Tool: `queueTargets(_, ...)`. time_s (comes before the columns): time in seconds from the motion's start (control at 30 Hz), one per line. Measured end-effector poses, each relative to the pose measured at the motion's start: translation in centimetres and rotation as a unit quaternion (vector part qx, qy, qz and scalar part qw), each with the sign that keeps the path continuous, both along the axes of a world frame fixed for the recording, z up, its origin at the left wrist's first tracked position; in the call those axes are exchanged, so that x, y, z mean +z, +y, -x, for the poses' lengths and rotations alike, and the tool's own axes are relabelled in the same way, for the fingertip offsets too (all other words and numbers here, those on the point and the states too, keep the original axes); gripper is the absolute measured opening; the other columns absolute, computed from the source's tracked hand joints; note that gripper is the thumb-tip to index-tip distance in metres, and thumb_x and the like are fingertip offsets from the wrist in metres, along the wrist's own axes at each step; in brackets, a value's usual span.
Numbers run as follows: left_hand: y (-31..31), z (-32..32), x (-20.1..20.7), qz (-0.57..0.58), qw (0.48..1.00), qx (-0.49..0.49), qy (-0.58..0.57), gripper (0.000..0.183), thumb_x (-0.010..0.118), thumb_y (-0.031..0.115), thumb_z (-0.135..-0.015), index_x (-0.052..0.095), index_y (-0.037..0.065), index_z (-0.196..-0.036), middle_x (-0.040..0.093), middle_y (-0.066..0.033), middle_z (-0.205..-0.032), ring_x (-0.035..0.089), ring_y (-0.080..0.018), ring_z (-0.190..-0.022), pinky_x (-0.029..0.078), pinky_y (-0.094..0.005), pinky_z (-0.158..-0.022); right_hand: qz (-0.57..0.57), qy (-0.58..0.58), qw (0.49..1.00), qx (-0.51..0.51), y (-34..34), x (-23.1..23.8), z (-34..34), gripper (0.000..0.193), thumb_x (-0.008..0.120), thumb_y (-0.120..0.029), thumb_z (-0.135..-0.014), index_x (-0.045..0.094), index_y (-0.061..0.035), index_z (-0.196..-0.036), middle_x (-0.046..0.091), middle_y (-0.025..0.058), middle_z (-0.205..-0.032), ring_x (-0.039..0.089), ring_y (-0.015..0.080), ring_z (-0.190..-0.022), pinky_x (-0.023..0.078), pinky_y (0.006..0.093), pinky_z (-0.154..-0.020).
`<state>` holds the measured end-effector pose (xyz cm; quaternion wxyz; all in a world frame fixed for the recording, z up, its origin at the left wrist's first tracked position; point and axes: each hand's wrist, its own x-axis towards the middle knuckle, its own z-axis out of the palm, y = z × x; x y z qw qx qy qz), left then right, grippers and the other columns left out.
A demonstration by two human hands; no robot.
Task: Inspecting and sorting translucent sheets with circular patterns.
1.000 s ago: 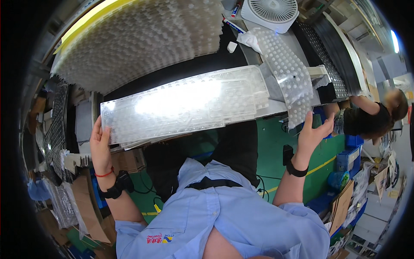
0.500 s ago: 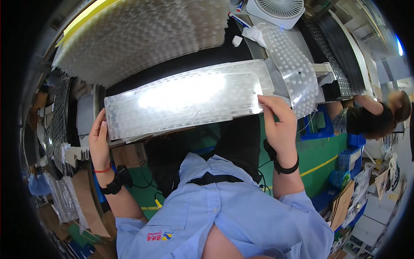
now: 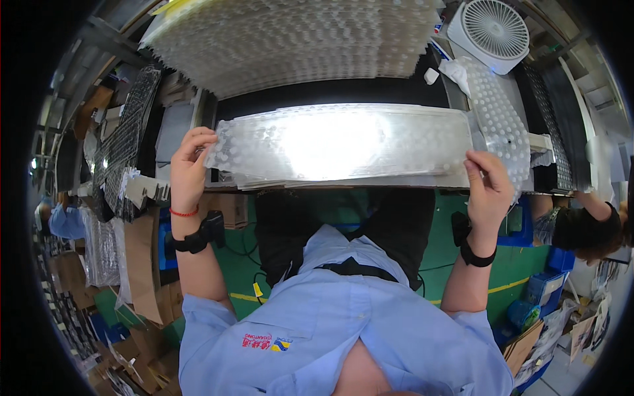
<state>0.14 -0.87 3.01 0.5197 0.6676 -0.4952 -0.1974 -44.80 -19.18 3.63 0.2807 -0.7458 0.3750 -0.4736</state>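
Observation:
A long, clear plastic sheet [image 3: 422, 135] lies across the bench in front of me, with strong glare over its middle. Rows of round dots show at its left end. My left hand [image 3: 190, 168] pinches that end between thumb and fingers. At the opposite end, my right hand [image 3: 490, 188] pinches the lower right corner. Under the sheet, edges of more flat sheets stick out along the bench front; how many there are is hidden. Just past my right hand lies a separate dotted clear strip [image 3: 505, 115], bent over the bench's right side.
A tall stack of translucent dotted sheets [image 3: 297, 49] stands at the back. A white fan [image 3: 494, 30] and a small white block [image 3: 431, 76] are at the back right. Cardboard [image 3: 140, 264] leans at lower left. Another person [image 3: 584, 228] is at far right.
The view has shifted, and the sheet now lies more level. My left hand has come up onto its left end; my right hand still holds the right end.

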Motion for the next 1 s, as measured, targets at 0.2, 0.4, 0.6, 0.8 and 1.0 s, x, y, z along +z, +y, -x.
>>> queueTargets(0.2,0.1,0.0,0.3,-0.021,0.999,-0.028,0.004,0.017,0.054,-0.004,-0.089,0.065,0.001,-0.1,0.053,-0.0042,-0.118,0.053,-0.0105,-0.099,0.042,-0.0223,-0.084,0.038,-0.046,0.998,-0.022,-1.3,0.8,-0.7,0.012,0.064,0.006,-0.083,0.067,0.0012,-0.094,0.065,0.0085,-0.093,0.059,0.0167,-0.09,0.045,0.025,-0.081)
queueTargets(0.4,0.8,0.9,0.8,-0.066,0.997,-0.04,-0.031,0.02,0.053,-0.005,-0.087,0.065,0.002,-0.102,0.054,-0.0041,-0.118,0.053,-0.0111,-0.097,0.041,-0.0227,-0.081,-0.035,-0.104,0.993,-0.03,-1.2,0.5,-1.2,0.018,0.06,0.004,-0.087,0.063,0.002,-0.105,0.063,0.0078,-0.1,0.058,0.0151,-0.096,0.045,0.0266,-0.086)
queueTargets(0.6,0.6,2.3,1.7,-0.09,0.986,-0.037,-0.133,0.023,0.058,-0.002,-0.083,0.065,0.003,-0.104,0.057,-0.0053,-0.111,0.055,-0.0135,-0.094,0.042,-0.0232,-0.074,-0.018,-0.107,0.994,-0.001,-1.0,-0.1,0.3,0.024,0.05,0.005,-0.091,0.062,0.001,-0.113,0.062,0.0105,-0.113,0.056,0.017,-0.108,0.044,0.0278,-0.091)
queueTargets(0.8,0.1,2.6,1.7,-0.1,0.985,-0.04,-0.134,0.024,0.058,-0.002,-0.082,0.065,0.003,-0.105,0.057,-0.0061,-0.111,0.055,-0.0132,-0.094,0.042,-0.022,-0.073,0.098,0.193,0.97,-0.111,-0.9,-0.7,1.8,0.033,0.054,0.008,-0.083,0.067,-0.0061,-0.11,0.06,0.0114,-0.119,0.056,0.0281,-0.11,0.043,0.0332,-0.094)
queueTargets(1.0,-0.2,2.7,1.3,-0.084,0.985,-0.038,-0.146,0.024,0.057,-0.002,-0.082,0.067,0.003,-0.103,0.057,-0.0064,-0.11,0.055,-0.0141,-0.095,0.042,-0.0232,-0.074,0.096,0.213,0.968,-0.088,-1.0,-1.0,1.9,0.034,0.058,0.007,-0.079,0.07,-0.0109,-0.106,0.06,0.0099,-0.119,0.051,0.0269,-0.11,0.041,0.0341,-0.092)
